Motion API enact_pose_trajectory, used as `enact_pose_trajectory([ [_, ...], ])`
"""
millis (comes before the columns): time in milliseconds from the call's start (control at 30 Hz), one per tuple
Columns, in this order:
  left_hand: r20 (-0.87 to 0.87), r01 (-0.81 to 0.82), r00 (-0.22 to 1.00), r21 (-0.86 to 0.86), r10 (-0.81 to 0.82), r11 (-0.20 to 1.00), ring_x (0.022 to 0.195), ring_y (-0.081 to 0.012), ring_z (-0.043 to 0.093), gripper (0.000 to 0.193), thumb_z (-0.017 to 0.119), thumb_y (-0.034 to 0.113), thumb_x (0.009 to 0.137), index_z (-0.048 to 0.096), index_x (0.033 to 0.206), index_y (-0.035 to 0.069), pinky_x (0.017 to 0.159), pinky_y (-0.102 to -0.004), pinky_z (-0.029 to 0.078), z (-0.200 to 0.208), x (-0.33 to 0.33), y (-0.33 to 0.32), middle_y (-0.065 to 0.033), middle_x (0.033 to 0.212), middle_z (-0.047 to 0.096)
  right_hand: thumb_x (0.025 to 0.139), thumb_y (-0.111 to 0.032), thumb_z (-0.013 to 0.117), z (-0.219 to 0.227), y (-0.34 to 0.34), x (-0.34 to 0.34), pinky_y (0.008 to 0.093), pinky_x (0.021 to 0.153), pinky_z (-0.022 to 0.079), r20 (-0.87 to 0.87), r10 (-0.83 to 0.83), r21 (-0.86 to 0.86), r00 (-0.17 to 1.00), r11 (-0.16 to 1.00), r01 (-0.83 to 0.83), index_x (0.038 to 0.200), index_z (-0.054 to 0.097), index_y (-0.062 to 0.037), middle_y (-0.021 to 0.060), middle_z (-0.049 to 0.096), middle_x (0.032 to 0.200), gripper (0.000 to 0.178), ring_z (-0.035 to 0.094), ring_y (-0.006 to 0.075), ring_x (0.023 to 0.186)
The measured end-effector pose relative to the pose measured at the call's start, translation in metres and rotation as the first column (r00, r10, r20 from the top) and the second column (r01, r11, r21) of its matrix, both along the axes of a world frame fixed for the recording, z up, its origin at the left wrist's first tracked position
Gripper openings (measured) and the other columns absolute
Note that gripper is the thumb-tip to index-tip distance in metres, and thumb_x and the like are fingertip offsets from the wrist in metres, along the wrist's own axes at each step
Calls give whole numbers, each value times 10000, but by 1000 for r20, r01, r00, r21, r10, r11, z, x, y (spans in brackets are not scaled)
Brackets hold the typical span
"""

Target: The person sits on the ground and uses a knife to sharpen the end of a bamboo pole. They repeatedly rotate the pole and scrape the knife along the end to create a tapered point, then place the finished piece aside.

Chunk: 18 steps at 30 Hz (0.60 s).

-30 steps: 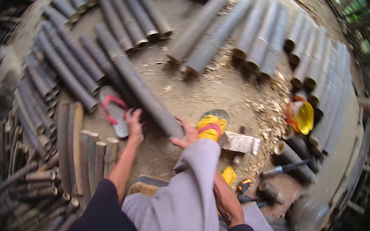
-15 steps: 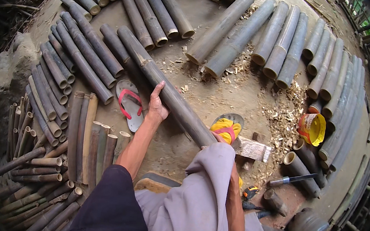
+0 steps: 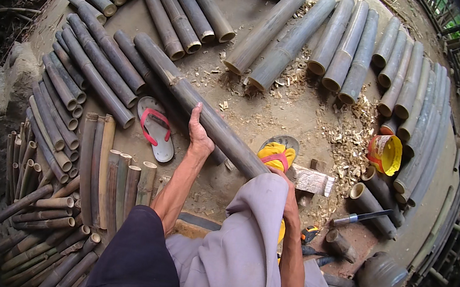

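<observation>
A long dark bamboo tube (image 3: 215,122) slants across in front of me, from the far left down to my raised knee. My left hand (image 3: 201,135) grips it near the middle, thumb up along its side and fingers tucked beneath, out of sight. At the tube's near end, my right hand (image 3: 287,191) is closed around it, partly hidden by the grey-clad knee (image 3: 257,203). Just beyond that end is my foot in a yellow sock and a sandal (image 3: 278,155). A notched wooden block (image 3: 313,181) lies right of the foot.
Cut bamboo tubes (image 3: 293,40) lie in rows around me. Shorter pieces (image 3: 94,168) are stacked at left. A loose sandal (image 3: 156,129) lies left of the tube. At right are wood shavings (image 3: 349,140), a yellow-red tub (image 3: 385,154), a knife (image 3: 360,217) and a tape measure (image 3: 309,233).
The held tube's far end has swung slightly left, and its pale patch shows less, as if rolled. Both hands stay on it. The whole view has shifted a little.
</observation>
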<state>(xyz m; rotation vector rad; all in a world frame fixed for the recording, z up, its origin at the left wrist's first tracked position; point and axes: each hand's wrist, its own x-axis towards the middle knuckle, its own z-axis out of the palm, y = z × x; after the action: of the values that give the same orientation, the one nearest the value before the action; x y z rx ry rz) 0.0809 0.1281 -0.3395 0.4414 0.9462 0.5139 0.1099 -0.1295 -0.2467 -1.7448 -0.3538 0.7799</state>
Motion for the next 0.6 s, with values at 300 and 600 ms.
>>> enact_pose_trajectory([
  [300, 16, 36, 999, 10, -36, 999, 791, -285, 624, 505, 626, 480, 776, 532, 1008, 41, 738, -430, 502, -14, -4, 3, -129, 850, 620, 791, -149, 661, -37, -6, 1, 318, 852, 484, 21, 63, -32, 998, 998, -63, 1177, 582, -13, 154, 662, 1072, 416, 645, 208, 973],
  [600, 10, 54, 999, -26, -54, 998, 792, -280, 626, 527, 627, 497, 772, 536, 1007, 34, 769, -410, 492, -10, -4, -1, -128, 839, 627, 782, -160, 672, -49, -6, -5, 323, 854, 486, 37, 11, -11, 999, 1000, -11, 1186, 578, -12, 151, 664, 1078, 440, 644, 211, 983],
])
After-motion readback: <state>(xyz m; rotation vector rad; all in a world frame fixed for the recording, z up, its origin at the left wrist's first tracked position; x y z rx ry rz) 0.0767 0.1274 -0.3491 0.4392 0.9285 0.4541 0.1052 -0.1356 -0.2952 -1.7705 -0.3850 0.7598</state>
